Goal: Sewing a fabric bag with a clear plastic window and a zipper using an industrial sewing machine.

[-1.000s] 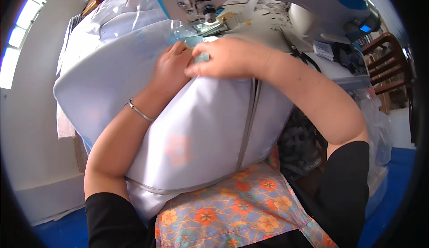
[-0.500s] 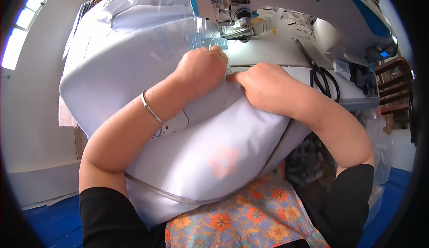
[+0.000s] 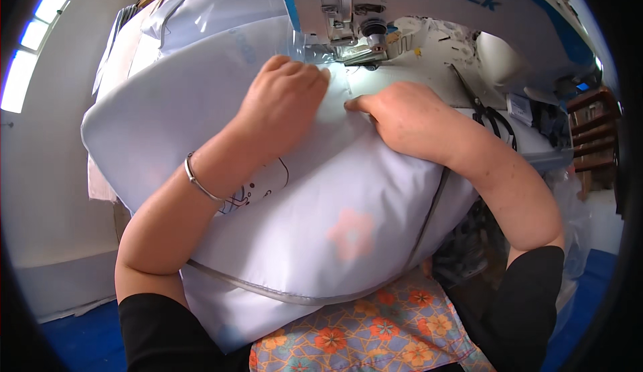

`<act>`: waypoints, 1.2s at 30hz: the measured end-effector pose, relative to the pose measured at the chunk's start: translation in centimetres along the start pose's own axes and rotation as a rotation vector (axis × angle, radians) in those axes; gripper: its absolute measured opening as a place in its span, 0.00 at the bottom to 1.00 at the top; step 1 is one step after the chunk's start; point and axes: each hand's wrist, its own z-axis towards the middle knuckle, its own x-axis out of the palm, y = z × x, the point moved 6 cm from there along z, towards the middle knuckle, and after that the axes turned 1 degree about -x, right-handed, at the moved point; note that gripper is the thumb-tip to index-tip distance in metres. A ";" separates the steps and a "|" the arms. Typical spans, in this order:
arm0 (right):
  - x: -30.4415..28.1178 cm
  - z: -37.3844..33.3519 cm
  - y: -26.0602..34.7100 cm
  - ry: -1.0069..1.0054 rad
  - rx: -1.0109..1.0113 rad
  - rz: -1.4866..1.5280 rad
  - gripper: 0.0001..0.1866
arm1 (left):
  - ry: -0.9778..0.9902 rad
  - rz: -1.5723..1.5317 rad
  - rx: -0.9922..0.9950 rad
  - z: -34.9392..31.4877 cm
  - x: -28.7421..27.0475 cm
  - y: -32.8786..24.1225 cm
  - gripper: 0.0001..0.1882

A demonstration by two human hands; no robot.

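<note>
The white cloth lies bunched across the person's lap and up over the table, its upper edge just before the foot of the sewing machine. The left hand rests on the cloth left of that foot, knuckles up, fingers curled in close together; their tips are mostly hidden, so I cannot tell whether they pinch the cloth. The right hand lies on the cloth's right side, forefinger reaching left toward the edge, the other fingers tucked beneath the palm; whether they grip any cloth cannot be told. The two hands are near each other but apart. A pale pink flower is printed on the cloth, and a grey band runs along its lower edge, above a flowered apron. A bracelet circles the left wrist. Black scissors lie on the table beyond the right forearm.
</note>
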 end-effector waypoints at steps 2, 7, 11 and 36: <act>0.4 0.2 -0.2 0.024 0.024 -0.024 0.20 | -0.113 -0.028 0.003 0.0 -0.5 0.4 0.06; 1.3 -0.3 -0.4 0.031 0.029 -0.101 0.24 | 0.282 -0.196 -0.101 0.7 1.6 -1.3 0.13; 1.2 -0.7 -0.5 -0.026 0.017 -0.078 0.26 | -0.082 -0.081 0.065 0.7 -2.3 -1.4 0.22; 1.3 -1.8 0.0 -0.209 0.027 0.276 0.15 | -0.053 0.138 0.202 0.9 -1.0 -1.5 0.19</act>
